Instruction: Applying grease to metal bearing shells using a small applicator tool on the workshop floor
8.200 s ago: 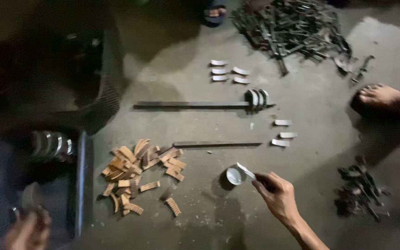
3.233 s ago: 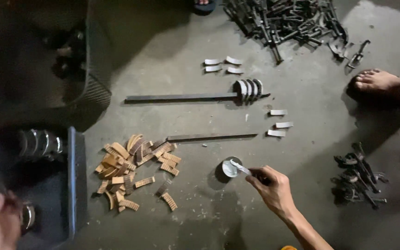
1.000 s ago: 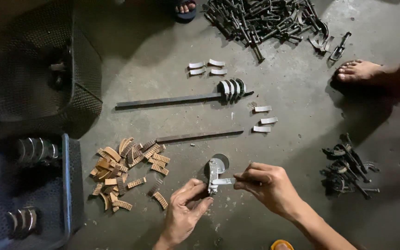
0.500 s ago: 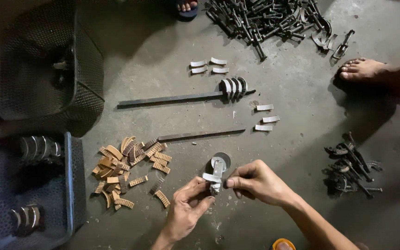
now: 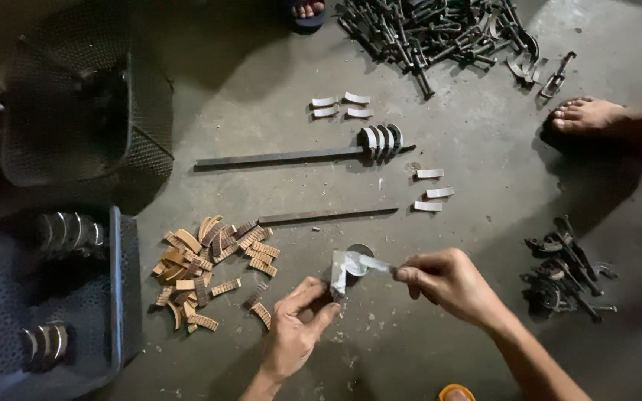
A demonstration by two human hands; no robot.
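Observation:
My left hand (image 5: 297, 327) holds a curved grey metal shoe (image 5: 338, 272) upright between thumb and fingers, low in the middle of the concrete floor. My right hand (image 5: 446, 282) grips a small brush (image 5: 373, 263) whose pale tip lies against that shoe. Right behind the shoe stands a small round tin (image 5: 360, 254). A heap of several tan lining strips (image 5: 209, 271) lies on the floor to the left of my left hand.
Two long flat bars (image 5: 284, 157) (image 5: 328, 215) lie across the floor; the far one carries several curved shoes (image 5: 380, 139). Loose shoes (image 5: 431, 190) lie beside. Dark metal parts are piled at top (image 5: 440, 30) and right (image 5: 562, 267). Baskets (image 5: 46, 297) (image 5: 76, 111) sit left. A person's bare foot (image 5: 585, 115) rests at right.
My left hand came from the left basket with a metal shoe and now holds it up in front of the tin. My right hand's brush moved from the tin onto the shoe.

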